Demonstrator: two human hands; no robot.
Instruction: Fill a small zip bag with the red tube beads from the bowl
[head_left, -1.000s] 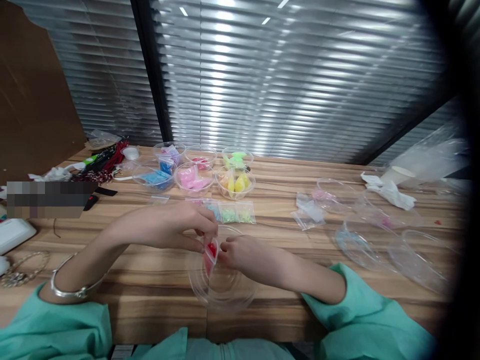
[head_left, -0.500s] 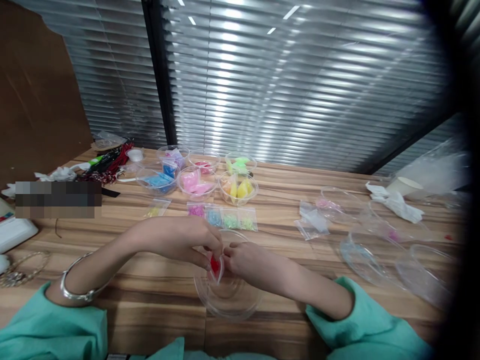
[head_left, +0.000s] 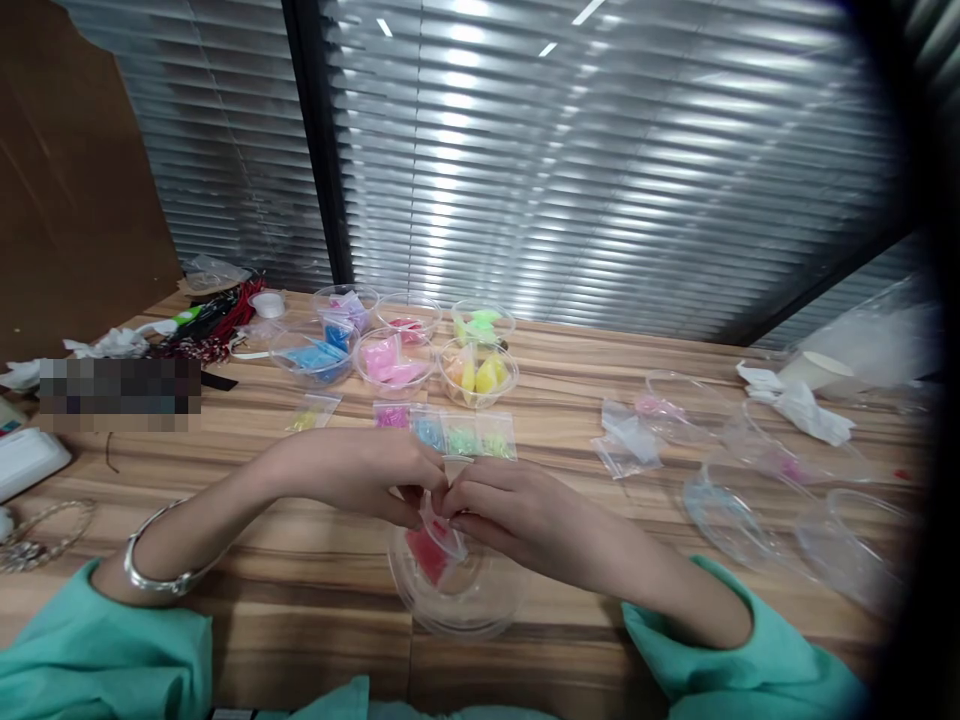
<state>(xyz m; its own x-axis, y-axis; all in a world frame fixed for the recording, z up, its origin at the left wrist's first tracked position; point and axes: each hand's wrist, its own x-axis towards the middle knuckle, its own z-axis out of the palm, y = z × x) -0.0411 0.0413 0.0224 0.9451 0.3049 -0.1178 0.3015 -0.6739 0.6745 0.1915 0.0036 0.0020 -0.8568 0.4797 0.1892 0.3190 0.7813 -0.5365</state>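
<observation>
Together my hands pinch the top of a small clear plastic bag with red contents. My left hand comes from the left, fingers closed on the bag's upper edge. On its other side, my right hand is closed with the fingertips pressed at the same edge. The bag hangs above a round clear plastic container on the table. Just beyond my hands lies a row of small bags with pink, blue and green contents.
Clear bowls of coloured bags, including a pink one and a yellow one, stand farther back. More clear containers are on the right, beside empty-looking bags. Left are a beaded bracelet and cords.
The red bag has tipped so that more of its body shows below my fingers. My right hand has turned and closed nearer to my left hand.
</observation>
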